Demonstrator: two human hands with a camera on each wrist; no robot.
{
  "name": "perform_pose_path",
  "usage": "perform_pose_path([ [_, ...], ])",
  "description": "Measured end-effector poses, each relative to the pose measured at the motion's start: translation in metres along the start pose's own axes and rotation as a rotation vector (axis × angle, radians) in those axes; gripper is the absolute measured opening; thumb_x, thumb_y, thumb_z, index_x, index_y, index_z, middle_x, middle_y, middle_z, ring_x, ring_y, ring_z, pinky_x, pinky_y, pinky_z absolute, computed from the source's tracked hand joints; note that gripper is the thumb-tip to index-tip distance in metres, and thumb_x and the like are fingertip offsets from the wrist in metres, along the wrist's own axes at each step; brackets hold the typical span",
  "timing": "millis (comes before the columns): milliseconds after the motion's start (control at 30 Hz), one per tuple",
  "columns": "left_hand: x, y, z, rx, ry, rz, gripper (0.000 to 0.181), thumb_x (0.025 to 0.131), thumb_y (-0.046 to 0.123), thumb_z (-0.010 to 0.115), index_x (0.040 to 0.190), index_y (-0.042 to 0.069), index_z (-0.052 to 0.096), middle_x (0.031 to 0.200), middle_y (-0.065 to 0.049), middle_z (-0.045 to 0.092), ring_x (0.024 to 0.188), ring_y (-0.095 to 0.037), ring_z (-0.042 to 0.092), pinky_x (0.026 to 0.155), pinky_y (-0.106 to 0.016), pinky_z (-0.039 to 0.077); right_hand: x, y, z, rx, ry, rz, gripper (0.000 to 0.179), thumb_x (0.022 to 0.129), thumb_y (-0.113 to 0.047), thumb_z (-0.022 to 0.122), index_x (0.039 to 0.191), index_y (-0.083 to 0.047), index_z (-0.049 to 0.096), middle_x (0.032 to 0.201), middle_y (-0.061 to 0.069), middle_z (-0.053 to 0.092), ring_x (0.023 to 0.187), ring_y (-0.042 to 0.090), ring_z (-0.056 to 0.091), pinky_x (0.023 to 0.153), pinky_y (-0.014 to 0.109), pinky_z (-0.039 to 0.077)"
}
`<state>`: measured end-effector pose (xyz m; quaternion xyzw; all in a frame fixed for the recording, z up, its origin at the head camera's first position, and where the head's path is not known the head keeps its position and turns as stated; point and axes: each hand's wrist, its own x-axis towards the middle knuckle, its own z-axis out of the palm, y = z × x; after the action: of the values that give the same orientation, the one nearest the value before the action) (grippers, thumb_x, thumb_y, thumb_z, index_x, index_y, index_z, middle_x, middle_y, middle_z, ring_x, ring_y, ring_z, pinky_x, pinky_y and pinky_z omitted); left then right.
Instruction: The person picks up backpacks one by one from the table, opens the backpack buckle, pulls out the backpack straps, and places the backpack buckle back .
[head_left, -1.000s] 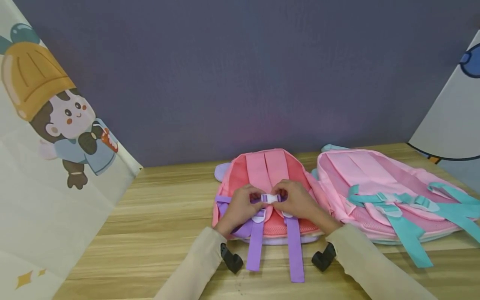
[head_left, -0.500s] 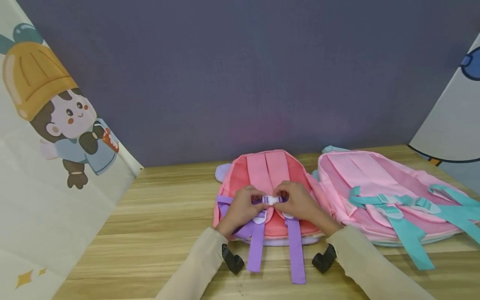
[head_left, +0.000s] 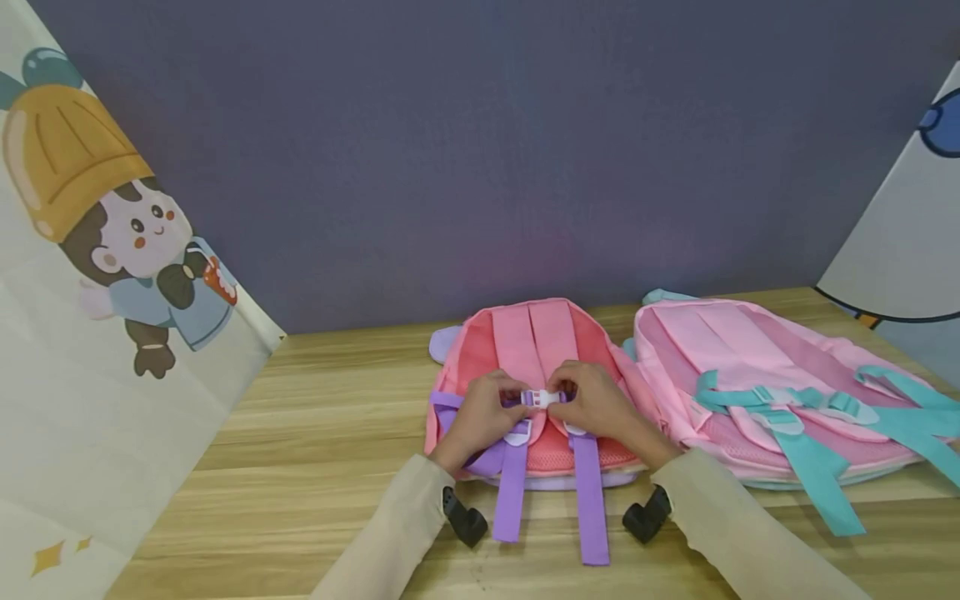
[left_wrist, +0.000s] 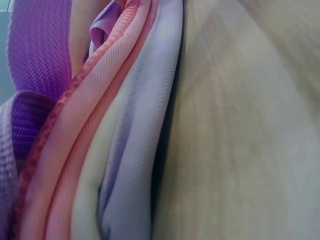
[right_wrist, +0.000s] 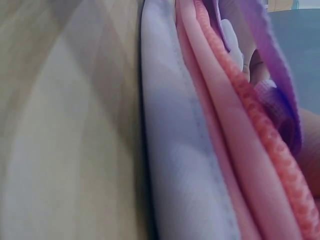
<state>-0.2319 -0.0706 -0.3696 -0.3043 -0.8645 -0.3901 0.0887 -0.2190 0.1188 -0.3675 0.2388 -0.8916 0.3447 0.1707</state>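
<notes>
A coral-pink backpack (head_left: 472, 354) lies with its straps up on the wooden table. Over its middle, a white side-release buckle (head_left: 542, 399) on a purple strap is held between both hands. My left hand (head_left: 480, 417) pinches the buckle's left end, while my right hand (head_left: 596, 402) pinches the right end. Pink shows between the white prongs on the buckle's left part; whether the halves are fully locked I cannot tell. Two purple webbing tails (head_left: 591, 500) hang toward the table's front. The wrist views show mostly the backpack's layered edge (left_wrist: 135, 120), with the fingertips largely hidden.
Right beside it lies a light pink backpack (head_left: 720, 333) with teal straps (head_left: 813, 475), touching the coral one. A dark blue-grey panel (head_left: 480, 167) rises behind the wooden table (head_left: 300, 467). A cartoon-printed sheet (head_left: 60, 417) borders the left side.
The buckle's left part now shows slots between its prongs where it looked more compact before. Both hands keep their pinch and have barely moved.
</notes>
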Motion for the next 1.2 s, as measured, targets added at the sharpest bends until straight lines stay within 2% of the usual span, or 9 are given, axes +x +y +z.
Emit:
perform_pose_path([
  [367, -0.001, 0.0024, -0.0006, -0.005, 0.009, 0.011, 0.018, 0.079, 0.012, 0.077, 0.095, 0.004, 0.075, 0.083, -0.005, 0.065, 0.076, -0.013, 0.056, 0.067, -0.019, 0.044, -0.0011, 0.0015, -0.0015, -0.009, -0.003, 0.01, 0.014, 0.069, -0.006, 0.078, 0.078, -0.009, 0.067, 0.073, -0.002, 0.059, 0.068, 0.009, 0.051, 0.064, 0.024, 0.045],
  [600, -0.0029, 0.0047, -0.0007, -0.037, 0.001, -0.019, 0.017, 0.079, 0.01, 0.076, 0.095, 0.004, 0.075, 0.083, -0.005, 0.065, 0.077, -0.013, 0.056, 0.068, -0.02, 0.045, -0.0027, 0.0007, -0.0027, 0.005, -0.015, 0.038, 0.015, 0.07, -0.005, 0.078, 0.08, -0.008, 0.067, 0.075, -0.001, 0.059, 0.07, 0.011, 0.05, 0.064, 0.024, 0.044],
  [1200, -0.0062, 0.0052, -0.0003, -0.004, 0.06, -0.045, 0.021, 0.078, 0.011, 0.077, 0.097, 0.003, 0.073, 0.085, -0.006, 0.066, 0.075, -0.013, 0.056, 0.066, -0.02, 0.044, -0.0026, 0.0014, -0.0015, 0.029, 0.001, 0.033, 0.017, 0.069, -0.004, 0.077, 0.081, -0.009, 0.067, 0.076, -0.001, 0.058, 0.071, 0.011, 0.05, 0.065, 0.024, 0.043],
])
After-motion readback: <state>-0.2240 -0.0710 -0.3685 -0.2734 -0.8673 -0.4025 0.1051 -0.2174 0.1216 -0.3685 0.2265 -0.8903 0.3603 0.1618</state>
